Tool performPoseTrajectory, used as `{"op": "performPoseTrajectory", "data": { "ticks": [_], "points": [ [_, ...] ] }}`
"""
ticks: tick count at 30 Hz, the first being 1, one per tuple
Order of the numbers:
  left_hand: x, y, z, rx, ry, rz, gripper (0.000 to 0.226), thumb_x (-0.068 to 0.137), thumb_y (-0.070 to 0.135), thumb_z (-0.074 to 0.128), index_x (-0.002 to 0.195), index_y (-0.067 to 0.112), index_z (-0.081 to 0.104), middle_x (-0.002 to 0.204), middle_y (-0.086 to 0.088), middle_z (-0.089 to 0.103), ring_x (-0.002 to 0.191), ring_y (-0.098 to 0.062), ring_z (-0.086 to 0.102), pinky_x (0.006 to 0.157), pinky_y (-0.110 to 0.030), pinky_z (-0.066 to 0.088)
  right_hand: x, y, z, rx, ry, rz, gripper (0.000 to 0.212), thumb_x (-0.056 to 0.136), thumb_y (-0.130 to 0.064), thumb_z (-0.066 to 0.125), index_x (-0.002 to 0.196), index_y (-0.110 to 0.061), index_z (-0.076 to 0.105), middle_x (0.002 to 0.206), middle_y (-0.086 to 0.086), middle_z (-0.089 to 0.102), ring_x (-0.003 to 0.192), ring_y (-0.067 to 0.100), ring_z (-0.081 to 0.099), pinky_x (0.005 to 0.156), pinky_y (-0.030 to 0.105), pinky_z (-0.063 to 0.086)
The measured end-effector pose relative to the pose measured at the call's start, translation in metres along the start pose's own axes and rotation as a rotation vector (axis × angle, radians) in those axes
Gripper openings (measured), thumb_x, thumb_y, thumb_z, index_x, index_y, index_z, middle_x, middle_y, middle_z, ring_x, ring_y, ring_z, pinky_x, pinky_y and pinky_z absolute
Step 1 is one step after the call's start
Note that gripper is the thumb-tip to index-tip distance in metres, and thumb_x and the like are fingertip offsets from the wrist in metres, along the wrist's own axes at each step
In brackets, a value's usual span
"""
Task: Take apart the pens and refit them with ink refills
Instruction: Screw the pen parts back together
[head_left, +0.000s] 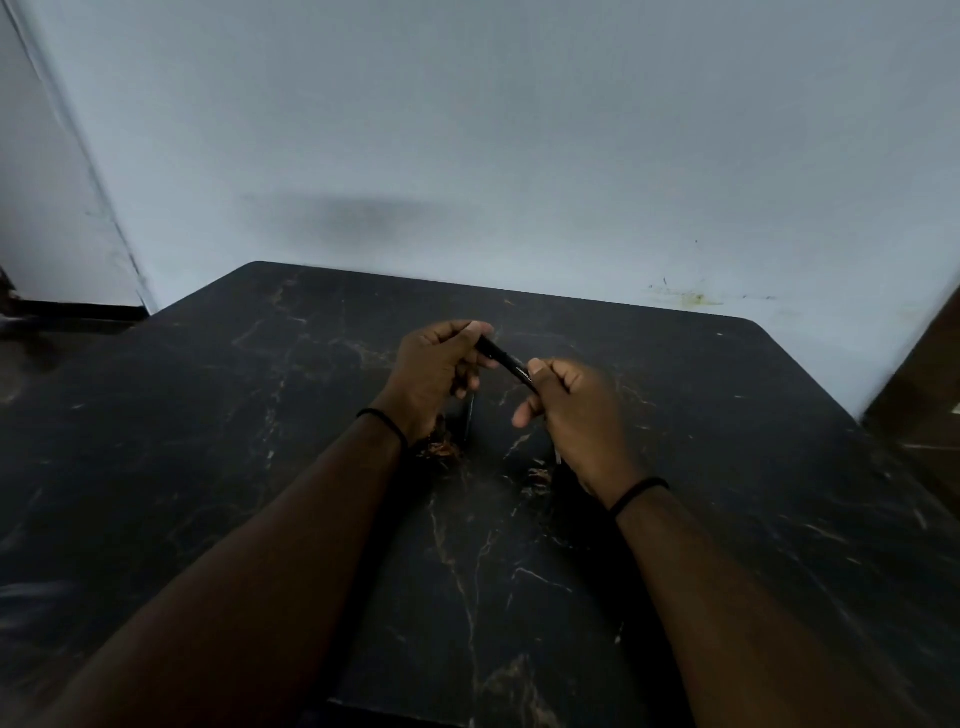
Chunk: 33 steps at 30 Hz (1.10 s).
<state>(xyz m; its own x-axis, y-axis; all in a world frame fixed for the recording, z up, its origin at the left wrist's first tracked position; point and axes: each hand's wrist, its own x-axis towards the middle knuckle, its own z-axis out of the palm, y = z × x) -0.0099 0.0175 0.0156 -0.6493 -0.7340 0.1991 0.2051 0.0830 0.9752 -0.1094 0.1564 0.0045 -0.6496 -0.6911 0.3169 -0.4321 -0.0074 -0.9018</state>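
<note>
A black pen (506, 359) is held above the middle of the dark marble table (727, 467), slanting from upper left to lower right. My left hand (434, 374) pinches its upper end between thumb and fingers. My right hand (576, 415) grips its lower end, which is hidden in the fist. A thin dark stick-like part (470, 415) lies on the table under my left hand; what it is cannot be made out. A small pale tip (557, 457) shows below my right hand.
The table's far edge (467, 283) meets a pale wall. A door frame (78, 156) stands at the left and a brown piece of furniture (930, 374) at the right. Both wrists wear a black band.
</note>
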Motion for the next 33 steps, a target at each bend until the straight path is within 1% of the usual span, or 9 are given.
{"op": "performPoseTrajectory", "data": {
  "ticks": [7, 10, 14, 21, 24, 26, 28, 30, 33],
  "points": [
    [-0.003, 0.001, 0.006, 0.049, 0.051, 0.008, 0.023, 0.099, 0.014, 0.051, 0.105, -0.001, 0.067, 0.074, -0.014, 0.067, 0.047, -0.014, 0.05, 0.042, -0.021, 0.038, 0.001, 0.002, 0.003, -0.031, 0.011, -0.032, 0.029, 0.103, -0.031, 0.051, 0.091, -0.012, 0.07, 0.04, -0.008, 0.052, 0.034, 0.001, 0.042, 0.041, 0.01, 0.031],
    [-0.003, 0.003, 0.007, 0.046, 0.056, 0.011, 0.024, 0.099, 0.014, 0.052, 0.106, -0.004, 0.066, 0.071, -0.013, 0.066, 0.047, -0.014, 0.051, 0.042, -0.021, 0.04, 0.002, 0.004, 0.005, -0.03, 0.027, -0.04, 0.031, 0.102, -0.03, 0.053, 0.09, -0.009, 0.071, 0.04, -0.011, 0.049, 0.036, 0.001, 0.042, 0.04, 0.012, 0.031],
    [-0.004, 0.006, 0.011, 0.028, 0.028, 0.03, 0.022, 0.1, 0.012, 0.05, 0.105, -0.003, 0.065, 0.072, -0.016, 0.065, 0.048, -0.015, 0.053, 0.042, -0.022, 0.042, 0.004, 0.005, 0.007, 0.013, 0.037, -0.034, 0.029, 0.103, -0.029, 0.052, 0.088, -0.016, 0.073, 0.04, -0.011, 0.047, 0.037, 0.002, 0.04, 0.04, 0.016, 0.031],
    [-0.005, 0.006, 0.007, 0.027, -0.031, 0.057, 0.029, 0.101, 0.016, 0.049, 0.12, 0.0, 0.063, 0.08, -0.016, 0.065, 0.054, -0.018, 0.053, 0.045, -0.022, 0.042, 0.001, -0.001, 0.003, -0.048, -0.015, -0.073, 0.024, 0.102, -0.032, 0.053, 0.087, -0.018, 0.067, 0.044, -0.008, 0.053, 0.04, 0.002, 0.046, 0.046, 0.017, 0.038],
    [-0.003, 0.005, 0.009, 0.085, 0.059, 0.085, 0.034, 0.1, 0.027, 0.051, 0.113, 0.0, 0.067, 0.078, -0.012, 0.068, 0.052, -0.016, 0.051, 0.046, -0.023, 0.042, 0.004, -0.004, -0.004, -0.054, 0.012, -0.033, 0.024, 0.102, -0.033, 0.052, 0.086, -0.018, 0.062, 0.054, 0.0, 0.062, 0.045, 0.005, 0.05, 0.056, 0.026, 0.04],
    [0.002, 0.003, 0.007, 0.262, 0.189, 0.12, 0.039, 0.099, 0.034, 0.053, 0.099, -0.003, 0.068, 0.071, -0.008, 0.066, 0.053, -0.014, 0.052, 0.051, -0.026, 0.045, 0.009, -0.003, -0.012, -0.084, 0.122, 0.005, 0.023, 0.103, -0.034, 0.048, 0.09, -0.019, 0.06, 0.068, 0.0, 0.069, 0.054, 0.004, 0.054, 0.059, 0.027, 0.039],
    [0.004, -0.001, 0.001, 0.654, 0.284, 0.194, 0.037, 0.097, 0.037, 0.054, 0.084, 0.005, 0.067, 0.065, -0.001, 0.061, 0.056, -0.011, 0.052, 0.053, -0.025, 0.044, 0.014, 0.003, -0.024, -0.26, 0.278, 0.043, 0.027, 0.102, -0.039, 0.048, 0.091, -0.02, 0.062, 0.072, -0.005, 0.066, 0.061, 0.002, 0.053, 0.055, 0.023, 0.034],
    [0.002, -0.004, -0.003, 0.911, 0.296, 0.218, 0.039, 0.097, 0.038, 0.054, 0.072, 0.01, 0.064, 0.062, -0.004, 0.059, 0.056, -0.015, 0.053, 0.052, -0.028, 0.044, 0.015, 0.012, -0.036, -0.44, 0.406, 0.077, 0.03, 0.1, -0.041, 0.051, 0.087, -0.018, 0.065, 0.067, -0.009, 0.057, 0.059, 0.002, 0.049, 0.051, 0.023, 0.032],
    [0.003, -0.009, 0.0, 1.04, 0.226, 0.189, 0.05, 0.095, 0.038, 0.054, 0.054, 0.011, 0.05, 0.052, -0.007, 0.049, 0.047, -0.019, 0.045, 0.051, -0.03, 0.042, 0.015, 0.024, -0.045, -0.54, 0.39, 0.147, 0.036, 0.099, -0.041, 0.054, 0.084, -0.012, 0.071, 0.064, -0.001, 0.058, 0.059, 0.015, 0.054, 0.059, 0.03, 0.043]
  ]
}}
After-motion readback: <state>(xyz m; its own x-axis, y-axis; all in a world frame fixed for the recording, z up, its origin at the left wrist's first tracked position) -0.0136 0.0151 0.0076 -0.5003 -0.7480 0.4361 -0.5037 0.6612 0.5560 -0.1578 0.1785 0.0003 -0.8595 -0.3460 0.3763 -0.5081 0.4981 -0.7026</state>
